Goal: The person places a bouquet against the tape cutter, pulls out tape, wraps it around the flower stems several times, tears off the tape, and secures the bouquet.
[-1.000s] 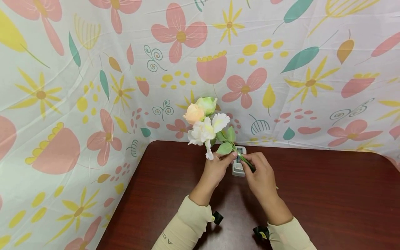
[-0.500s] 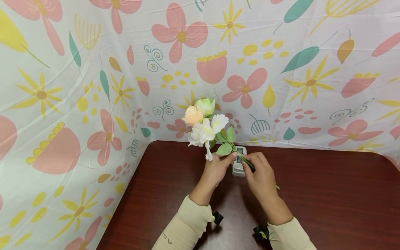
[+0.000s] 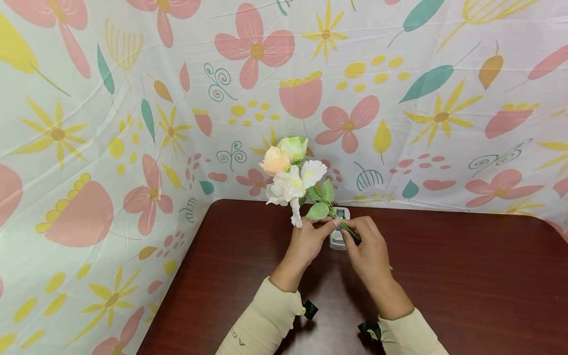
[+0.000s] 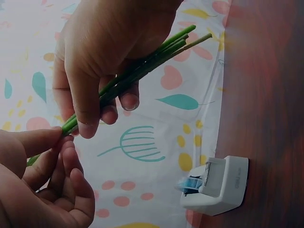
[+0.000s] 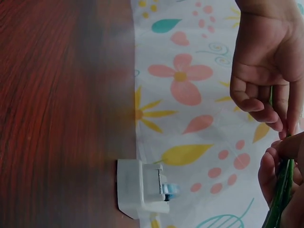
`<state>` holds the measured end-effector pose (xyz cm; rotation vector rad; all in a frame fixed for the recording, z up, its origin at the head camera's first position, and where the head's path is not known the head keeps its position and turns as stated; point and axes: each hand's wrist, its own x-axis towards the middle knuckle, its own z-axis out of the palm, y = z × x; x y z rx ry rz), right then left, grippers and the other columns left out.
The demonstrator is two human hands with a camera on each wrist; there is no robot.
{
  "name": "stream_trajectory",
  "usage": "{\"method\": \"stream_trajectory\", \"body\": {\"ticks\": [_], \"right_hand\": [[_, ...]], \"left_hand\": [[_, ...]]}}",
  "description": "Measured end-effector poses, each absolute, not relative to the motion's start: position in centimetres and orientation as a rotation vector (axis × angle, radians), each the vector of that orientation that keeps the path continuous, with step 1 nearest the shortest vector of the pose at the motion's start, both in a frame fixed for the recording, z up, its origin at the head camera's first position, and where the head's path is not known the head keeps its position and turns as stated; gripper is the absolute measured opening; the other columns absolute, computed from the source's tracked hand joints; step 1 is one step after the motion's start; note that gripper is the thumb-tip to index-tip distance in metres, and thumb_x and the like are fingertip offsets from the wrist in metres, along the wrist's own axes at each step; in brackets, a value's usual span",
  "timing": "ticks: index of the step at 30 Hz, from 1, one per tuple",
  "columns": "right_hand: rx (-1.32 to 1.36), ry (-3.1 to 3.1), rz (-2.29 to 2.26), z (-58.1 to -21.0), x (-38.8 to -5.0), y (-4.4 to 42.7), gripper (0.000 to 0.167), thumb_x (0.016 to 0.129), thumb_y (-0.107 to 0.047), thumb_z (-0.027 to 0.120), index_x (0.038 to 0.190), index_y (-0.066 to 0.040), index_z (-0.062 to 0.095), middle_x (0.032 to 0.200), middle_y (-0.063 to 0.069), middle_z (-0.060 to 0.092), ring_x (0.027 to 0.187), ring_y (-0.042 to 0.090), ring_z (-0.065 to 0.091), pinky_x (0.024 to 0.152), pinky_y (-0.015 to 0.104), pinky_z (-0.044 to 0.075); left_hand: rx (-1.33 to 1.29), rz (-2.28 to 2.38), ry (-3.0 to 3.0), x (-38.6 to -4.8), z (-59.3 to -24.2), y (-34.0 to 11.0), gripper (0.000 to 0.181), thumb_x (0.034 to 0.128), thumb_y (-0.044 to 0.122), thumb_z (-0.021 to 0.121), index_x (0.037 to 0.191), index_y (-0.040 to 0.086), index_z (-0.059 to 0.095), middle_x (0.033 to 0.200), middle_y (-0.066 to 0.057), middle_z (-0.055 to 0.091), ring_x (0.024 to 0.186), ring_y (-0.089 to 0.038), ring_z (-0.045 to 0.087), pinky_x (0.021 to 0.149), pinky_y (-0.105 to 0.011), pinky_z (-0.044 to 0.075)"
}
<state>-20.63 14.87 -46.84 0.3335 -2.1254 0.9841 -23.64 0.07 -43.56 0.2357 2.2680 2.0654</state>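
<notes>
A bunch of artificial flowers is held above the table in the head view: a peach bloom [image 3: 274, 160], a pale green one [image 3: 294, 148] and a white one [image 3: 286, 186], with green leaves [image 3: 318, 211]. My left hand [image 3: 305, 242] pinches the stems just below the leaves. Lower down, my right hand [image 3: 369, 252] grips the same bundle with thumb and curled fingers. Bare ends of the green stems [image 4: 156, 59] stick out past the right hand in the left wrist view. A light grey tape dispenser [image 3: 338, 243] stands behind the hands, partly hidden by them.
Dark reddish-brown table [image 3: 466, 276] lies under the arms. A flower-print cloth [image 3: 377, 74] rises along its back and left edges. Black wrist-worn devices [image 3: 309, 309] show by both sleeves. The dispenser's blue tape roll [image 4: 191, 184] faces the cloth.
My left thumb has shifted slightly down along the stems. The blooms dipped a little, then came back up. Less of the stem end shows behind my right wrist.
</notes>
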Motion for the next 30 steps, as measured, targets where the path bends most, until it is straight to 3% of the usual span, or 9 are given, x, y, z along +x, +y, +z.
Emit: {"method": "stream_trajectory", "body": {"ticks": [7,12,19,22,27,30], "right_hand": [[0.308,-2.13,1.063,-46.7,-20.6,14.8,0.022,0.084,0.005,0.078,0.103,-0.004,0.069,0.098,0.008,0.064,0.08,0.012,0.058,0.071,0.011,0.044],[0.275,-2.099,1.212,-46.3,-20.3,14.6,0.021,0.089,0.003,0.073,0.11,-0.002,0.068,0.097,0.007,0.062,0.074,0.003,0.055,0.064,0.01,0.045],[0.278,-2.011,1.451,-45.1,-19.7,13.8,0.019,0.093,0.009,0.064,0.112,0.007,0.065,0.097,0.014,0.06,0.063,0.012,0.062,0.056,0.016,0.052],[0.248,-1.99,1.524,-44.8,-19.6,13.6,0.018,0.095,0.009,0.061,0.113,0.009,0.065,0.095,0.016,0.061,0.067,0.011,0.062,0.058,0.017,0.052],[0.146,-1.98,1.587,-44.8,-19.5,14.0,0.02,0.099,-0.002,0.062,0.117,0.0,0.07,0.099,0.008,0.068,0.08,0.003,0.06,0.066,0.014,0.046],[0.118,-1.94,1.692,-44.8,-19.6,14.5,0.021,0.1,-0.008,0.062,0.118,-0.001,0.071,0.102,0.002,0.069,0.085,0.006,0.061,0.07,0.014,0.048]], "left_hand": [[0.253,2.036,2.308,-23.5,-43.4,0.0,0.026,0.092,0.032,0.075,0.107,0.012,0.079,0.119,-0.002,0.071,0.111,-0.012,0.063,0.087,-0.028,0.053],[0.391,2.075,2.317,-23.3,-43.5,0.2,0.021,0.0918,0.028,0.076,0.106,0.013,0.079,0.112,-0.002,0.071,0.093,-0.006,0.06,0.073,-0.02,0.05],[0.46,2.115,2.313,-23.1,-43.7,0.7,0.022,0.0924,0.025,0.075,0.11,0.012,0.078,0.109,-0.003,0.07,0.093,-0.002,0.062,0.077,-0.02,0.052],[0.433,2.146,2.257,-23.1,-43.7,0.7,0.021,0.0954,0.025,0.072,0.11,0.011,0.076,0.108,-0.007,0.072,0.091,-0.011,0.066,0.074,-0.021,0.052],[0.476,2.091,2.199,-23.0,-43.7,0.9,0.018,0.1001,0.018,0.063,0.109,0.004,0.071,0.101,-0.019,0.072,0.092,-0.034,0.07,0.073,-0.027,0.054],[0.546,1.957,2.196,-22.9,-43.7,0.9,0.018,0.1007,0.016,0.06,0.114,0.007,0.069,0.104,-0.017,0.071,0.095,-0.031,0.071,0.077,-0.03,0.056]]}}
